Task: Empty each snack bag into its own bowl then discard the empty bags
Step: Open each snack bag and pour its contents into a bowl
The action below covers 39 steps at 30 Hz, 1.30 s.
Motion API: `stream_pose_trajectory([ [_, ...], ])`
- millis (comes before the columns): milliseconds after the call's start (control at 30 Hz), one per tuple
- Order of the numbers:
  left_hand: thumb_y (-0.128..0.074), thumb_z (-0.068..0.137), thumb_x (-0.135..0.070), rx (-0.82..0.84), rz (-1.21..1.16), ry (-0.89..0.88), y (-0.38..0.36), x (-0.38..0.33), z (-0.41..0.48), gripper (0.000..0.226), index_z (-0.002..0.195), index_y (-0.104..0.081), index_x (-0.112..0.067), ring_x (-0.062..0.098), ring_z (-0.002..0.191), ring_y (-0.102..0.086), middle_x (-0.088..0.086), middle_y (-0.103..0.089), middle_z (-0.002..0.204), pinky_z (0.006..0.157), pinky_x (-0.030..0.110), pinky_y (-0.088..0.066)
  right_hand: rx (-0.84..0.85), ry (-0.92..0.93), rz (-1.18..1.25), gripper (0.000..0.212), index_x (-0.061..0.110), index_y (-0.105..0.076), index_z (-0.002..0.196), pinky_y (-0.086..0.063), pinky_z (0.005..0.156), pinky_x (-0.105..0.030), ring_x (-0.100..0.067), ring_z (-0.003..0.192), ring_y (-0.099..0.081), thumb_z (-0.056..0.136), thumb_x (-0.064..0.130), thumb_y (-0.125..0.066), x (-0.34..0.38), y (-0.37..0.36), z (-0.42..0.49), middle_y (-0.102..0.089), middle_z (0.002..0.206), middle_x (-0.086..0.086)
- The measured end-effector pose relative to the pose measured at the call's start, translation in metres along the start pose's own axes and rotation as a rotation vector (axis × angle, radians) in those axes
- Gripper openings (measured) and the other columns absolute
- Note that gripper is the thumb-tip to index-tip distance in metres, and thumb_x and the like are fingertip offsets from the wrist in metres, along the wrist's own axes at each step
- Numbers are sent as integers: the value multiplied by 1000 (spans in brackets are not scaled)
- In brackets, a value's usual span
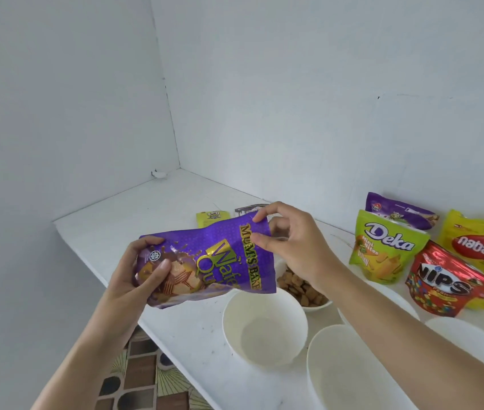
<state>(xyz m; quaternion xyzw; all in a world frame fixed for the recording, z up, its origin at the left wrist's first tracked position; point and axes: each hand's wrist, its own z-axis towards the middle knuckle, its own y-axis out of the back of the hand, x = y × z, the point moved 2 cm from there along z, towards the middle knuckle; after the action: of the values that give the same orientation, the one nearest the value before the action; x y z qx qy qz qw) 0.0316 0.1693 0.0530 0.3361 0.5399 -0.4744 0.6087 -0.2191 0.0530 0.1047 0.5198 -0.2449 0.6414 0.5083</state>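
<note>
left hand [143, 270] curls round the bottom end of the purple wafer bag [214, 261] | right hand [291, 247] pinches the bag's top edge | bag held sideways above the desk [152, 208], just over an empty bowl [235, 321] | filled bowl [320, 306] behind right hand | green bag [385, 247], red bag [448, 282], yellow bag [480, 247] stand at right

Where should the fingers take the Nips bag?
Pinch the flat top edge of the Nips bag, coming from above. It stands upright with a bulging belly. The Deka bag crowds its left side, the nabati bag sits close behind, and a bowl stands in front, so the top is likely the freest part.
</note>
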Motion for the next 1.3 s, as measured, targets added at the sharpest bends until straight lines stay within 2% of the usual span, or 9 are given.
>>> stream_pose_trajectory([
  [67,-86,74,-50,-19,51,1,4,-1,-9,61,123,-59,-28,35,93,-70,13,-62,126,83,61,-52,12,-12,21,23,21,-63,93,-49,73,-37,-21,65,-60,86,3,-75,-8,-4,-6,-59,57,4],
  [167,-80,85,-33,-23,137,-25,9,-1,-19,48,127,-58,-27,45,94,-69,15,-62,126,82,72,-51,26,-27,46,22,17,-62,96,-54,77,-39,-22,67,-66,87,0,-74,-16,-6,-16,-68,64,-1],
  [333,-70,84,-22,2,137,-18,6,0,-32,43,125,-59,-26,38,95,-72,5,-70,118,70,36,-63,11,-21,35,25,21,-62,93,-57,79,-39,-34,78,-71,86,2,-75,-27,-8,-27,-70,79,-22],
  [500,-71,82,-25,2,172,-5,5,3,-34,40,121,-63,-29,42,100,-71,6,-71,116,71,39,-61,-16,12,17,32,33,-62,85,-55,74,-54,-45,76,-64,82,7,-79,-44,-12,-33,-63,75,-29],
  [667,-73,82,-26,-30,195,-1,0,-3,-35,38,119,-66,-29,42,102,-71,9,-71,114,70,43,-63,-17,-16,3,32,32,-60,84,-55,71,-53,-48,75,-62,84,5,-78,-58,-16,-40,-62,79,-32],
  [900,-77,82,-31,-98,226,-76,-9,-20,-33,35,116,-68,-34,37,99,-73,8,-72,111,76,59,-62,-71,14,100,24,22,-62,87,-54,68,-39,-40,82,-64,87,0,-73,-55,-16,-40,-64,89,-29],
  [1100,-74,87,-35,-138,300,-216,-10,-27,-27,35,121,-66,-37,40,113,-64,15,-62,121,83,54,-60,-90,54,242,21,13,-64,88,-55,71,-29,-16,85,-63,90,-7,-65,-50,-20,-41,-67,84,10],
  [1200,-71,83,-40,-116,356,-212,-14,-27,-27,35,118,-66,-41,35,112,-64,9,-61,121,80,46,-60,-105,24,228,23,14,-64,86,-53,69,-26,-17,84,-63,89,-8,-66,-58,-21,-45,-68,84,5],
  [1300,-72,84,-39,-95,393,-186,-15,-22,-26,35,119,-66,-42,28,112,-65,1,-60,120,87,55,-59,-122,-22,170,26,18,-64,83,-52,68,-26,-16,80,-64,87,-8,-68,-69,-24,-51,-68,82,-2],
])
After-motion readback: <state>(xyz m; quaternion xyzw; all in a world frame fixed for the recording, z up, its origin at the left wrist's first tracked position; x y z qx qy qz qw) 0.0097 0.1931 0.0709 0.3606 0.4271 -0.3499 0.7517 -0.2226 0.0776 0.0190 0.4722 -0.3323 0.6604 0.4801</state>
